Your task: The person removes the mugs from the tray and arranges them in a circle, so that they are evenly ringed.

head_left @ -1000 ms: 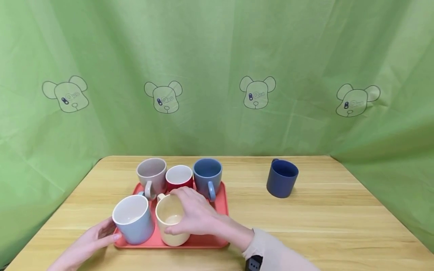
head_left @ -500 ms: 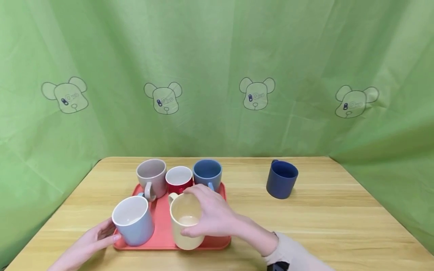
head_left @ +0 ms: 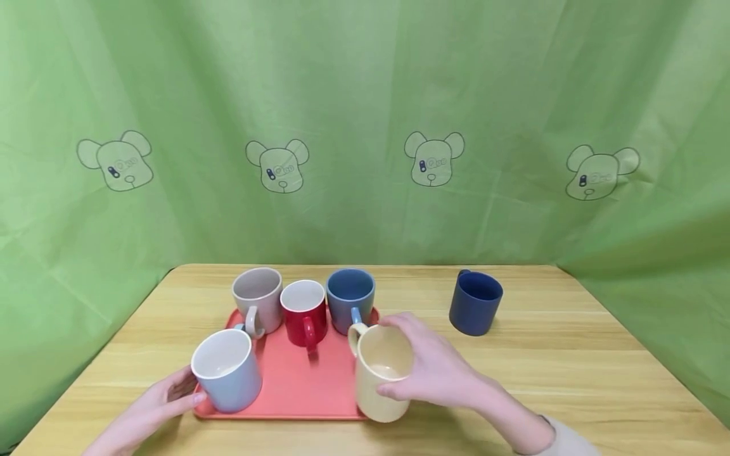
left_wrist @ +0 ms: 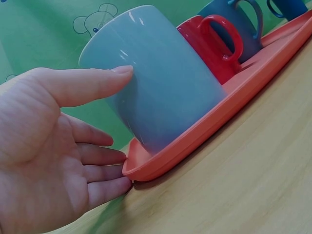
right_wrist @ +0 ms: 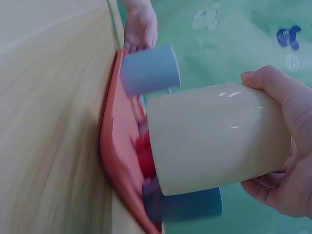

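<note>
My right hand grips a cream mug near its rim, thumb on one side and fingers on the other. In the right wrist view the mug is lifted off the red tray, over its right front corner in the head view. My left hand has its fingers extended to the tray's left front corner, with the thumb against a light blue mug standing there. Along the tray's back are a grey mug, a red mug and a blue mug.
A dark navy mug stands alone on the wooden table, right of the tray. Behind the table hangs a green curtain with printed bear heads.
My right hand has carried the cream mug right, from beside the light blue mug to the tray's right side, uncovering the red mug and its handle. The left hand stays in place.
</note>
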Motion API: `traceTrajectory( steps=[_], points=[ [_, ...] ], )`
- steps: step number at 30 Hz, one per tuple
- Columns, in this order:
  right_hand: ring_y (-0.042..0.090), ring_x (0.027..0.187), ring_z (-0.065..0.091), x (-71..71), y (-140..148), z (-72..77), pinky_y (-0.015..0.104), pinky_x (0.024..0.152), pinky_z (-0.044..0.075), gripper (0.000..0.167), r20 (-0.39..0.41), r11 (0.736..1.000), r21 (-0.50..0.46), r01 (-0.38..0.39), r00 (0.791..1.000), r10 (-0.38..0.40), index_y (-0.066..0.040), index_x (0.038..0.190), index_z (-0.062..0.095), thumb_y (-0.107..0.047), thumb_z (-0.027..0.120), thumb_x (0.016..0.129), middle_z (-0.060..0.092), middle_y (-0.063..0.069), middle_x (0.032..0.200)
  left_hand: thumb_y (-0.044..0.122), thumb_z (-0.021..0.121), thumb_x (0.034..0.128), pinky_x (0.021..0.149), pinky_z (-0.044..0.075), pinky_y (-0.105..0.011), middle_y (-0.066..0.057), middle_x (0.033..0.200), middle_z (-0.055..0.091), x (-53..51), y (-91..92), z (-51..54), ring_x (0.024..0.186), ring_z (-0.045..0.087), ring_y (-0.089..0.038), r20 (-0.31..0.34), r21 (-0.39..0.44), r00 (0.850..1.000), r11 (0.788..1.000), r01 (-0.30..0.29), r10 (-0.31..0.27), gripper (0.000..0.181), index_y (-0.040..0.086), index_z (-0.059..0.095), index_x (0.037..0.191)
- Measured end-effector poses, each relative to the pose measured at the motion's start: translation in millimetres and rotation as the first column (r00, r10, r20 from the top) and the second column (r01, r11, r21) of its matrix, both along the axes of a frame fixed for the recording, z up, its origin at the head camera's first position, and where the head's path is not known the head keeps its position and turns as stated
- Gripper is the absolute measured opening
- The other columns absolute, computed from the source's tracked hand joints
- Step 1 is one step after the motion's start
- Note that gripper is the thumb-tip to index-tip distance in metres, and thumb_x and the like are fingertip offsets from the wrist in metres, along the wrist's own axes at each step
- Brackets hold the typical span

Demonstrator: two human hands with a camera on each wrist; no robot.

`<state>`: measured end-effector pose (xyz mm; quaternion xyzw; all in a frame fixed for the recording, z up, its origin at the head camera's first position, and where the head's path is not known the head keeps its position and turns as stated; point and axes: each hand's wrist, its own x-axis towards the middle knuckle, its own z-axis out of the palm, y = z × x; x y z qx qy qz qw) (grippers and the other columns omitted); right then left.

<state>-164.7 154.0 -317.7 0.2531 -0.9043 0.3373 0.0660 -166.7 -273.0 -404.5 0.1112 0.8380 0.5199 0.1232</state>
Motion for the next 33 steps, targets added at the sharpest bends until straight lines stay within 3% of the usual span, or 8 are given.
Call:
traceTrajectory(
  steps=[9,19,33],
  points=[
    [0.022,0.099,0.054,-13.3,47.4,-17.3,0.042,0.079,0.047,0.076,-0.175,0.985,0.076,0.156,0.974,-0.141,-0.004,0.119,0.054,-0.035,0.084,0.057,0.057,0.005,0.113,0.018,0.053,0.0944,0.088,0.039,-0.014,-0.038,0.141,0.021,0.5,-2.7,-4.4,0.127,0.028,-0.046,-0.005,-0.009,1.0,1.0,0.004,-0.004,0.071,-0.02,0.012,0.138],
    [0.032,0.105,0.053,-38.4,79.0,-35.9,0.05,0.083,0.045,0.076,-0.207,0.977,0.063,0.202,0.961,-0.186,0.002,0.119,0.052,-0.033,0.084,0.061,0.055,0.016,0.118,0.02,0.054,0.0939,0.087,0.038,-0.013,-0.036,0.142,0.023,0.9,-0.1,-1.9,0.129,0.027,-0.045,0.007,0.002,1.0,1.0,-0.018,0.018,0.072,-0.018,0.013,0.139],
    [0.036,0.109,0.049,-63.0,87.3,-38.4,0.052,0.089,0.042,0.076,-0.217,0.974,0.074,0.212,0.957,-0.192,0.006,0.12,0.05,-0.032,0.083,0.063,0.053,0.021,0.118,0.02,0.054,0.0937,0.088,0.038,-0.013,-0.035,0.142,0.024,0.6,0.2,-0.3,0.129,0.027,-0.045,-0.001,0.005,1.0,1.0,-0.028,0.028,0.072,-0.017,0.014,0.139]
  ],
)
